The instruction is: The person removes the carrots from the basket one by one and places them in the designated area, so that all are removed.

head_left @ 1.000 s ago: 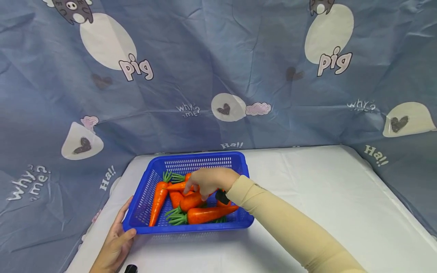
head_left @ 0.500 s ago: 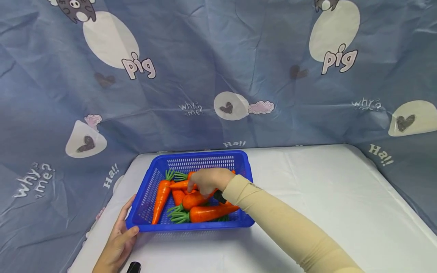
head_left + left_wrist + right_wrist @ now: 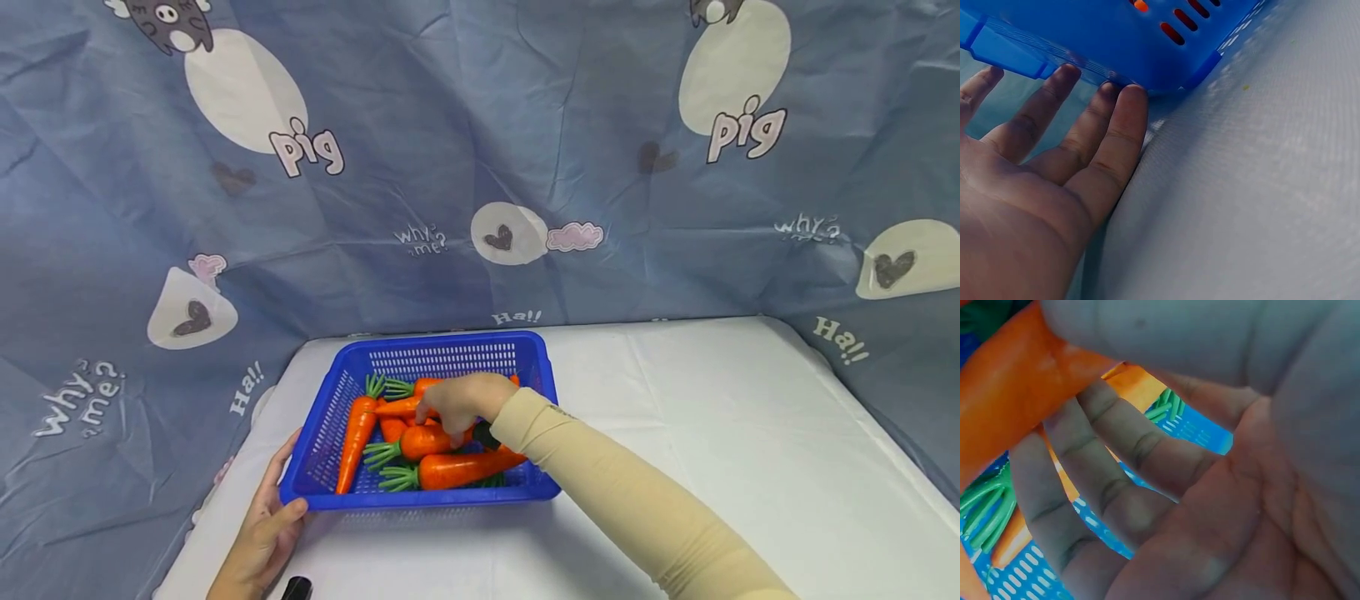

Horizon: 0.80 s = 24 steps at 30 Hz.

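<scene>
A blue plastic basket (image 3: 416, 502) with slotted walls stands on the white table and bears several orange carrots with green tops. At its front left corner my left hand (image 3: 258, 529) holds it, thumb on the rim and fingers against the outer side. In the left wrist view the fingertips (image 3: 1132, 103) touch the basket's lower wall (image 3: 1104, 37). My right hand (image 3: 461, 404) reaches down inside the basket. It grips a carrot (image 3: 1016, 387) between thumb and fingers; in the head view the hand hides part of this carrot (image 3: 420, 442).
Another carrot (image 3: 356, 442) lies along the basket's left wall, and a large carrot (image 3: 453, 471) along the front. The white table (image 3: 720, 433) extends to the right. Blue printed fabric (image 3: 637, 275) hangs behind. A black object (image 3: 297, 588) is near the left wrist.
The carrot under my right hand has turned slightly, its green top shifting up and left. Both hands stay nearly in place. The head view has shifted a little.
</scene>
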{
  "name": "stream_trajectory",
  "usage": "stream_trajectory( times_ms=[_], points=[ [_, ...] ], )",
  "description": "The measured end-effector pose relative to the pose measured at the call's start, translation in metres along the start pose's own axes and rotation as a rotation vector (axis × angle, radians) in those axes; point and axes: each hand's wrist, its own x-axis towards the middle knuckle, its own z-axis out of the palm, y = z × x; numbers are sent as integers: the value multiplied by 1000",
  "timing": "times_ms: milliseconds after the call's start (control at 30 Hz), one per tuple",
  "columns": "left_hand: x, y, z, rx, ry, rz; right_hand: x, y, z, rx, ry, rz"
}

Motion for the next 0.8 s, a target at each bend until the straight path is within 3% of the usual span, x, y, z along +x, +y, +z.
stream_trajectory(
  times_ms=[200, 533, 800],
  points=[
    [-1, -1, -1, 56, 7, -42, -2, 3, 5, -22, -7, 2],
    [-1, 2, -1, 57, -10, -68, -3, 12, 9, 115, -4, -62],
    [-2, 2, -1, 40, -7, -62, -4, 24, 8, 154, -1, -169]
  ],
)
